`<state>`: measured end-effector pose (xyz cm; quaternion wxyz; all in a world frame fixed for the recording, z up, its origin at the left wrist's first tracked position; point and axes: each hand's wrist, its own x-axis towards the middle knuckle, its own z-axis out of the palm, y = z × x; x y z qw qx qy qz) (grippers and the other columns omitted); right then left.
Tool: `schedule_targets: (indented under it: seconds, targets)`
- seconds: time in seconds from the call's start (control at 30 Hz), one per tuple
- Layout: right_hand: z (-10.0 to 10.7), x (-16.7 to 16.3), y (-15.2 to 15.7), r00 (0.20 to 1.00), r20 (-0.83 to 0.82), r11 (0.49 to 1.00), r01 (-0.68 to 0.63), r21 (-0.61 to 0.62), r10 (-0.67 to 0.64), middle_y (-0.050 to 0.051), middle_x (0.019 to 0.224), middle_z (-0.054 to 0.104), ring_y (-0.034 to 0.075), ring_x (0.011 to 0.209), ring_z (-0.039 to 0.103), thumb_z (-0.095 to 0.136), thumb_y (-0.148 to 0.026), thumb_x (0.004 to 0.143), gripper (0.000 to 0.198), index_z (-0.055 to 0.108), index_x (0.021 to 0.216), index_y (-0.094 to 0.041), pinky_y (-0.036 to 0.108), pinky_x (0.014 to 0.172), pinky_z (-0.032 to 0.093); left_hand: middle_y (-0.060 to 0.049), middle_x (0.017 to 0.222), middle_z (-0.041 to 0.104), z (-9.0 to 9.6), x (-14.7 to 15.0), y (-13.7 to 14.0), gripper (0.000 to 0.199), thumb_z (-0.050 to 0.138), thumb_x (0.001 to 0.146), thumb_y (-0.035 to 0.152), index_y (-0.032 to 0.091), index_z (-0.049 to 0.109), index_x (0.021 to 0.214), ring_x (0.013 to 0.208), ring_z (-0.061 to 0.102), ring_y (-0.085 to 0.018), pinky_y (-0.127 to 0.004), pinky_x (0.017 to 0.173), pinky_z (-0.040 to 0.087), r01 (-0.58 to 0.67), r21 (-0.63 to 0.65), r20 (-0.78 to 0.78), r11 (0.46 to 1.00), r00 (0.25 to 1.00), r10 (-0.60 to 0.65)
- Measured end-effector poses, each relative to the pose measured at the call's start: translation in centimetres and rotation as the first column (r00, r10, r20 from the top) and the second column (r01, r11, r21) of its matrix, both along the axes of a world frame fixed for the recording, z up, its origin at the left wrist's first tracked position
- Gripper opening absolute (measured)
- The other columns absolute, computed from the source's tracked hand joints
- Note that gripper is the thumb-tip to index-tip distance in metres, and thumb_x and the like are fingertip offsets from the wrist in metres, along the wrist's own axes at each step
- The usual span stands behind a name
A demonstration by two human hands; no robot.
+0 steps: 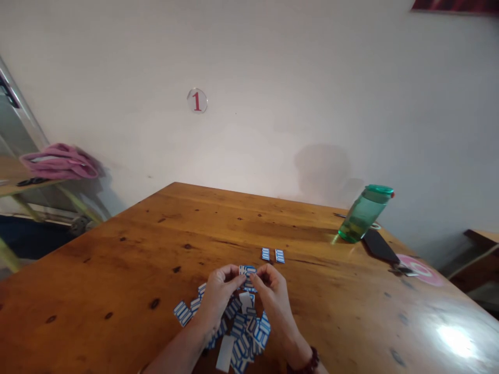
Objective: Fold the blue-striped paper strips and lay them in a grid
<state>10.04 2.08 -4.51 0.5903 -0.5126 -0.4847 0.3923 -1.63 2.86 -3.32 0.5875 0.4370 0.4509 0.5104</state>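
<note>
Between my two hands is a small blue-and-white printed card (248,271), pinched at its sides. My left hand (221,290) has its thumb and fingertips closed on the card's left side. On the other side, my right hand (274,292) grips the right edge the same way; a dark beaded bracelet circles that wrist. Below and between the hands lies a loose pile of similar cards (240,347), several overlapping, a few showing a plain white face. My forearms cover part of the pile. Two cards (279,255) lie side by side just beyond my hands.
A green water bottle (364,214) stands at the right on the wooden table (117,270). Near it lie a dark flat object (380,246), keys (402,270) and a pink round disc (423,271). Pink cloth (60,162) rests on another table at the left. A wall rises behind.
</note>
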Motion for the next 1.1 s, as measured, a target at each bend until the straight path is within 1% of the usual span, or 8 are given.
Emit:
schedule_targets:
  seconds: [0.1,0.2,0.3,0.43,0.57,0.8,0.93,1.1]
  targets:
    - [0.4,0.0,-0.1,0.992,-0.094,0.996,-0.082,-0.019,0.080,-0.002,0.056,0.053,0.011,0.053,0.046,0.064,-0.033,0.064,0.020,0.056,0.062,-0.015,0.021,0.050,0.035,0.005,0.051,0.053,0.1,0.1,-0.1,0.015,0.069,0.055,0.023,0.015,0.057,0.056,0.050,0.046,-0.008,-0.019,0.049,0.035,-0.001,0.004,0.029,1.000,1.000,0.001]
    - [0.8,0.0,-0.3,0.960,-0.226,0.980,-0.187,-0.069,0.168,-0.002,0.054,0.053,0.010,0.051,0.046,0.066,-0.037,0.063,0.024,0.058,0.060,-0.015,0.021,0.049,0.035,0.005,0.053,0.052,0.1,0.1,-0.2,0.017,0.069,0.056,0.024,0.014,0.055,0.058,0.051,0.045,-0.008,-0.018,0.049,0.036,0.018,0.003,0.044,1.000,0.999,-0.018]
    - [1.0,0.0,-0.5,0.910,-0.367,0.962,-0.251,-0.111,0.195,-0.004,0.050,0.050,0.008,0.046,0.042,0.068,-0.036,0.063,0.023,0.058,0.059,-0.016,0.020,0.047,0.034,0.004,0.057,0.053,-0.1,0.1,-0.3,0.018,0.068,0.060,0.027,0.014,0.056,0.062,0.053,0.047,-0.008,-0.019,0.051,0.036,0.050,-0.014,0.074,0.999,0.996,-0.049]
    - [0.8,0.1,-0.5,0.824,-0.514,0.939,-0.330,-0.095,0.238,-0.004,0.054,0.053,0.007,0.046,0.043,0.070,-0.033,0.062,0.021,0.058,0.060,-0.016,0.019,0.047,0.035,0.002,0.060,0.054,-0.4,-0.1,-0.3,0.020,0.066,0.064,0.033,0.014,0.058,0.065,0.057,0.050,-0.010,-0.020,0.053,0.037,0.097,-0.032,0.117,0.995,0.989,-0.093]
    - [0.8,0.2,-0.4,0.788,-0.558,0.931,-0.358,-0.074,0.259,-0.003,0.057,0.056,0.007,0.049,0.045,0.071,-0.031,0.062,0.020,0.059,0.061,-0.015,0.019,0.049,0.035,0.003,0.058,0.052,-0.4,-0.1,-0.3,0.023,0.067,0.064,0.035,0.015,0.055,0.063,0.056,0.050,-0.009,-0.020,0.053,0.036,0.108,-0.047,0.170,0.993,0.980,-0.099]
    - [1.0,0.4,-0.5,0.758,-0.588,0.920,-0.388,-0.059,0.282,-0.002,0.058,0.057,0.007,0.051,0.046,0.072,-0.029,0.063,0.018,0.061,0.061,-0.015,0.019,0.050,0.035,0.004,0.057,0.050,-0.2,0.0,-0.4,0.022,0.070,0.062,0.031,0.015,0.054,0.060,0.052,0.047,-0.007,-0.019,0.051,0.035,0.128,-0.071,0.224,0.989,0.968,-0.109]
    - [0.9,0.4,-0.5,0.728,-0.616,0.912,-0.409,-0.040,0.300,-0.002,0.059,0.059,0.007,0.052,0.047,0.072,-0.028,0.063,0.016,0.062,0.062,-0.015,0.018,0.052,0.035,0.005,0.053,0.048,0.0,-0.1,-0.5,0.023,0.070,0.062,0.029,0.015,0.053,0.057,0.049,0.043,-0.006,-0.017,0.049,0.034,0.145,-0.061,0.245,0.988,0.961,-0.126]
    - [1.1,0.4,-0.5,0.715,-0.623,0.903,-0.428,-0.032,0.317,-0.002,0.059,0.059,0.007,0.051,0.047,0.073,-0.029,0.062,0.017,0.062,0.062,-0.015,0.019,0.052,0.035,0.005,0.053,0.050,0.2,-0.1,-0.5,0.021,0.070,0.062,0.028,0.015,0.054,0.058,0.049,0.043,-0.006,-0.018,0.049,0.034,0.159,-0.050,0.261,0.986,0.955,-0.141]
